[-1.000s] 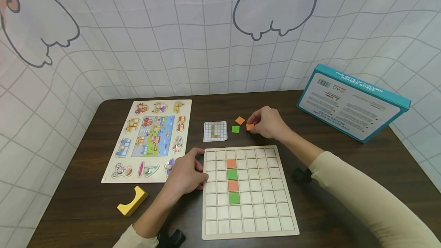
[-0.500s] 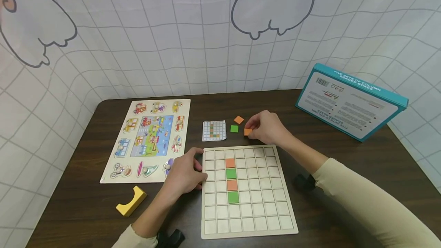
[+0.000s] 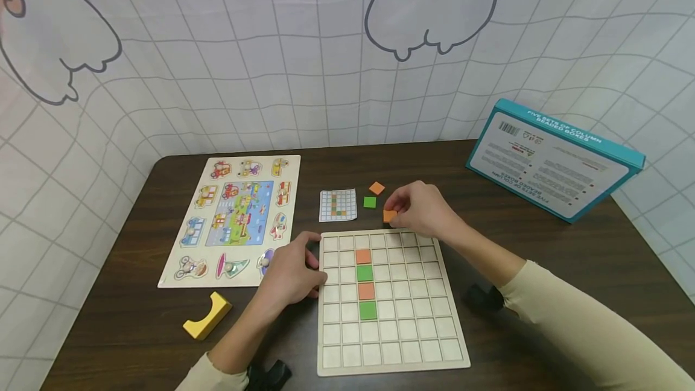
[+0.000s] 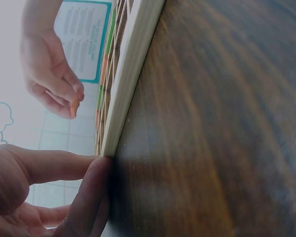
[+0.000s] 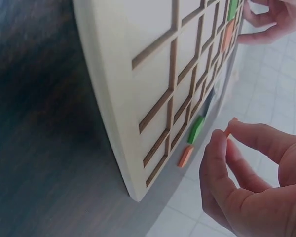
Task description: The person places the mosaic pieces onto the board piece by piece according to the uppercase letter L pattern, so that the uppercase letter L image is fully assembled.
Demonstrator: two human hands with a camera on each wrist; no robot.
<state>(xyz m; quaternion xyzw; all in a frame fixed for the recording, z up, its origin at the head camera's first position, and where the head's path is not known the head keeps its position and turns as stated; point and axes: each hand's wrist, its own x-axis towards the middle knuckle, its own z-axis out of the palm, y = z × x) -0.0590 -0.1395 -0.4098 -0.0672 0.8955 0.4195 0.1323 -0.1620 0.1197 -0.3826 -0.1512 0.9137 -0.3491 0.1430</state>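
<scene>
Orange tile, small, flat and square with a matte face, sits pinched between the thumb and fingertips of the right hand, just above the top edge of the grid board at the middle of the head view. The tile pokes out at the left side of that hand, its lower part showing and the rest covered by the fingers; in the right wrist view only a thin orange sliver shows between thumb and forefinger. Left hand rests on the table, left of centre, with straight fingers pressing against the board's left edge, thumb near its top left corner. On the board an orange, green, orange, green column fills four cells. A loose green tile and a second orange tile lie on the table just above and left of the right hand, beside a small pattern card. Compared with half a second ago, the right hand and its tile have come lower in the frame, closer to the board's top edge; the left hand has stayed put.
</scene>
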